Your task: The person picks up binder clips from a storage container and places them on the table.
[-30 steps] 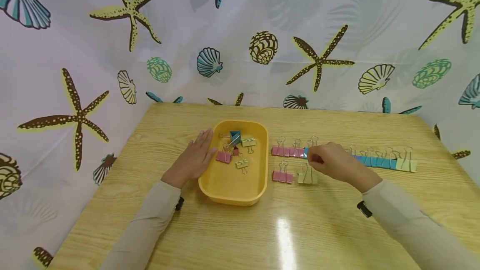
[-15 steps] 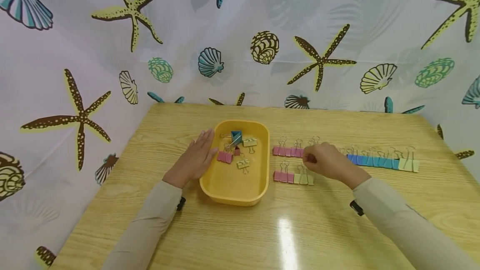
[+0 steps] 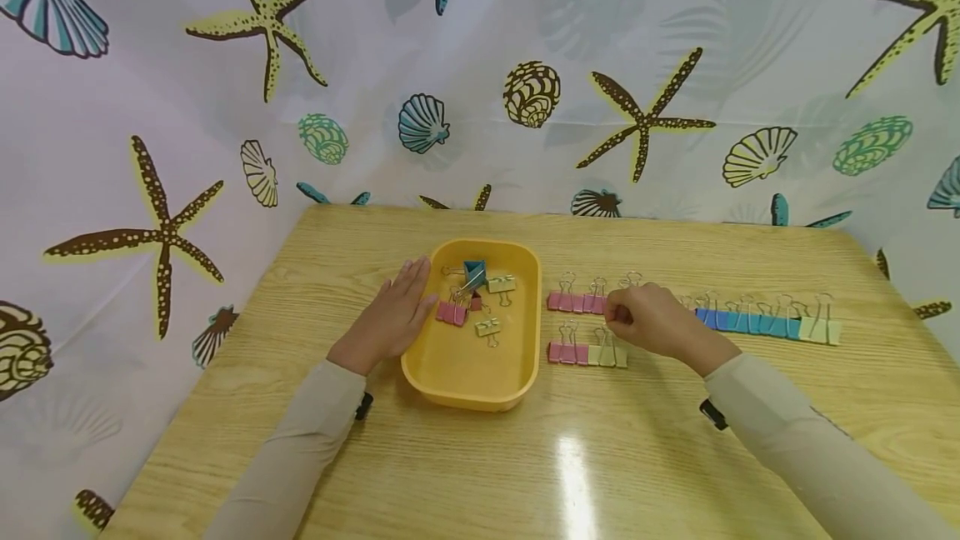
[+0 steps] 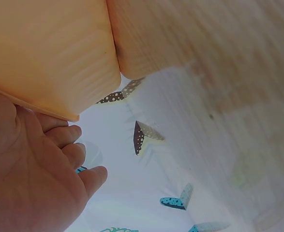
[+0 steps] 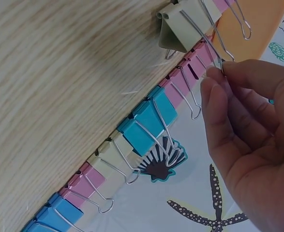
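A pale yellow binder clip (image 3: 609, 357) stands in the near row, right up against a pink binder clip (image 3: 567, 353). My right hand (image 3: 651, 319) pinches the yellow clip's wire handle between thumb and index finger, as the right wrist view shows, where the clip's body (image 5: 183, 29) sits just past the fingertips. With fingers straight, my left hand (image 3: 390, 319) lies along the left side of an orange-yellow tray (image 3: 468, 397). Inside the tray are several loose clips: a pink one (image 3: 452, 313), a teal one (image 3: 474, 273) and pale yellow ones.
Behind the right hand runs a longer row of binder clips in pink, teal (image 5: 149, 118), yellow and blue (image 3: 757, 322); the hand hides part of it in the head view. A patterned curtain (image 3: 465, 165) hangs at the back edge of the wooden table (image 3: 450, 473).
My right hand has moved slightly left with the yellow binder clip, closing its gap to the pink clip. Over the last half second little differs. My left hand keeps its place at the tray.
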{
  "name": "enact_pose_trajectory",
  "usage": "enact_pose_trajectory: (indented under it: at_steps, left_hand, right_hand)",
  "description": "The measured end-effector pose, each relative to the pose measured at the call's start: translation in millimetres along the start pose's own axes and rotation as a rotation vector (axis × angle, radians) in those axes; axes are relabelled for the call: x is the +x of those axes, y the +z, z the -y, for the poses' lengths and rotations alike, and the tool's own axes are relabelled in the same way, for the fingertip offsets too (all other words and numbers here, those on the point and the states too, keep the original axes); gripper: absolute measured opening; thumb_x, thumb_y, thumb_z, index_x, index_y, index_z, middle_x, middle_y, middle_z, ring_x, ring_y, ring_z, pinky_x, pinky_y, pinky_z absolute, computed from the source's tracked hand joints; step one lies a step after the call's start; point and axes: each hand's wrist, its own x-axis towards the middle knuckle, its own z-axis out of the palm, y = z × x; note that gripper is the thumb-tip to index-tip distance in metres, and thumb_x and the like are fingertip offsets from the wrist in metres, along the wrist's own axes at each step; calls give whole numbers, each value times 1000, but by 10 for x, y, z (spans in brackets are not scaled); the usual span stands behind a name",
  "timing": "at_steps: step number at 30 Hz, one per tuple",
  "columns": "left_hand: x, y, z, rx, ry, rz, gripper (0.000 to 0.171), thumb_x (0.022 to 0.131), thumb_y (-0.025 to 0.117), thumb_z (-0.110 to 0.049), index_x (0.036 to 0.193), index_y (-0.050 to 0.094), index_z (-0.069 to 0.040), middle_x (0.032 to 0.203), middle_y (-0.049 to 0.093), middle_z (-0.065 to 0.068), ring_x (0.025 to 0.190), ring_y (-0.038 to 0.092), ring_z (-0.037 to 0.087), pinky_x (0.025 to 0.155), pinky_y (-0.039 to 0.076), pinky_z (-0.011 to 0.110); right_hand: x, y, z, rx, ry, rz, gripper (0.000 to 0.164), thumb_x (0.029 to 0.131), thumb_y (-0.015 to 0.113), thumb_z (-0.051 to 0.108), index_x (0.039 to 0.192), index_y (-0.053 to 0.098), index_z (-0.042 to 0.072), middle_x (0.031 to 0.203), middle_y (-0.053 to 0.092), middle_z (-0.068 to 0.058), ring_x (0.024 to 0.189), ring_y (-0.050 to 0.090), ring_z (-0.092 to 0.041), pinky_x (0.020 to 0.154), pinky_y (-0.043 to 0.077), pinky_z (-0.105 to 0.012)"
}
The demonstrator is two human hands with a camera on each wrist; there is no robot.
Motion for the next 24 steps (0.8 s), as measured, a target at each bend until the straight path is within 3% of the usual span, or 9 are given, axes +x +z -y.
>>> enact_pose_trajectory:
  at_steps: [8,15,24]
  left_hand:
    - [5,6,0,-1,2,-1,62,106,23,-39,154,3,-6,161,5,10,148,3,27,117,11,53]
    - [8,13,4,-3,4,-4,62,106,24,-38,154,3,-5,161,6,10,148,3,28,116,11,54]
    - [8,3,-5,1,13,-5,63,106,24,-39,154,3,-4,161,6,12,147,4,29,116,11,55]
  right_hand:
    - [-6,10,-10,-36,-5,-12,11,88,62,3,80,66,9,66,56,6,55,43,-7,52,38,-25]
    - [-11,-7,35,-110,42,-46,9,90,62,11,86,70,9,71,63,5,55,50,-6,53,44,-26]
    - [148,-150,435,-90,-26,-130,10,90,62,12,88,72,9,71,64,6,59,53,-4,57,49,-27]
